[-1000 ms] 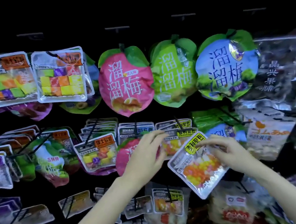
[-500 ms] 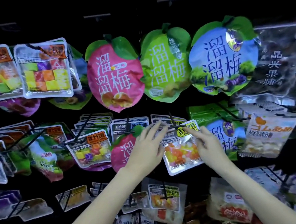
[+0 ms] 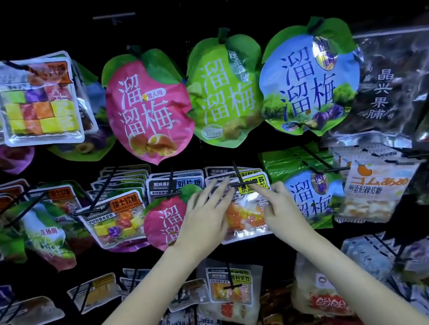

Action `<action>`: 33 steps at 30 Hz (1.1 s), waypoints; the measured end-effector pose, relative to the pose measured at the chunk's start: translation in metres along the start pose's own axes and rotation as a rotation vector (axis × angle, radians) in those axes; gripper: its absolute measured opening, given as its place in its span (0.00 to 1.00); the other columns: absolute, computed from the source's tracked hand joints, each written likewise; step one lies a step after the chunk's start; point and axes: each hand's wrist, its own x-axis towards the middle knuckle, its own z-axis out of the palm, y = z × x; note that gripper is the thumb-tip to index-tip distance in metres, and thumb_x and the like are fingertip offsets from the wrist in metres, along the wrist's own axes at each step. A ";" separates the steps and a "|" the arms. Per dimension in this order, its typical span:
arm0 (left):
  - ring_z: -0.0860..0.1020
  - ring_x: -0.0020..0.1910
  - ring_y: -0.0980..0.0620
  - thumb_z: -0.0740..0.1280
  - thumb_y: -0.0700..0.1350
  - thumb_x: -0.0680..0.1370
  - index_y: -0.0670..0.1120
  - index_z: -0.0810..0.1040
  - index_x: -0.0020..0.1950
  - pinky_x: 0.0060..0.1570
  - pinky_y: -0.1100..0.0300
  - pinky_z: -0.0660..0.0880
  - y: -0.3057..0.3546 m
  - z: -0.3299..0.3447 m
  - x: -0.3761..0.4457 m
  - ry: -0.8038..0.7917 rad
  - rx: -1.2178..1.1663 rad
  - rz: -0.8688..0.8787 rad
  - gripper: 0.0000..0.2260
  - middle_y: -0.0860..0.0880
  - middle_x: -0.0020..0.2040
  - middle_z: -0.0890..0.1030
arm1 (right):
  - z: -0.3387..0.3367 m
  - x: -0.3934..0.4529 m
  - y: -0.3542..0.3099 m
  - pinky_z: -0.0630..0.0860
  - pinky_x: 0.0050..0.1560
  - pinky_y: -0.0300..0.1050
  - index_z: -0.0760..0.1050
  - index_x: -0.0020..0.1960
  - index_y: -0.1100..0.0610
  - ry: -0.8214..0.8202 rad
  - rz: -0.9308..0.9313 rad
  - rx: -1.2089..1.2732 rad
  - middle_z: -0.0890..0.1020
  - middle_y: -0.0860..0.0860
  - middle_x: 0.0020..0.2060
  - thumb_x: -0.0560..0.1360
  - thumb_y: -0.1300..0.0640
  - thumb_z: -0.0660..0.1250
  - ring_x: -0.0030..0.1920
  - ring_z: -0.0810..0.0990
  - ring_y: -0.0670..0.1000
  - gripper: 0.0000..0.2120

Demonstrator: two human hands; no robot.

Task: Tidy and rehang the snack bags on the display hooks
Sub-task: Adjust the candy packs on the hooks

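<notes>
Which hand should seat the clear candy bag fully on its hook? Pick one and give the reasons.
Right, probably. The right hand has its fingers at the top edge of the clear candy bag, right beneath the hook. The left hand lies flat, fingers straight, on the bag's left side, better placed to steady it.

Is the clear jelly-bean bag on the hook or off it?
On, it seems: the hook crosses the clear bag's yellow header, and the bag hangs squarely.

Clear jelly-bean bag [image 3: 244,215], orange-yellow sweets, yellow-black label; above, pink bag [image 3: 147,107], green bag [image 3: 224,90], blue bag [image 3: 309,77].
</notes>
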 end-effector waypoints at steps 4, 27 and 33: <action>0.72 0.62 0.46 0.57 0.43 0.73 0.43 0.79 0.57 0.56 0.46 0.73 -0.005 -0.015 -0.006 0.115 -0.103 0.011 0.17 0.44 0.65 0.75 | -0.010 -0.002 -0.006 0.60 0.61 0.39 0.76 0.61 0.56 0.129 0.010 -0.014 0.63 0.51 0.57 0.74 0.71 0.58 0.64 0.62 0.52 0.20; 0.60 0.71 0.54 0.61 0.38 0.77 0.47 0.65 0.70 0.65 0.63 0.57 -0.095 -0.127 -0.046 0.442 -0.343 -0.370 0.21 0.51 0.71 0.61 | -0.008 0.100 -0.176 0.74 0.58 0.58 0.58 0.71 0.54 0.320 -0.266 0.324 0.71 0.49 0.60 0.71 0.57 0.71 0.57 0.76 0.54 0.33; 0.60 0.68 0.59 0.61 0.37 0.77 0.47 0.65 0.70 0.63 0.64 0.57 -0.101 -0.124 -0.048 0.448 -0.360 -0.341 0.21 0.51 0.71 0.61 | -0.011 0.099 -0.175 0.74 0.36 0.28 0.65 0.67 0.55 0.348 -0.243 0.355 0.77 0.50 0.52 0.74 0.62 0.68 0.38 0.76 0.38 0.24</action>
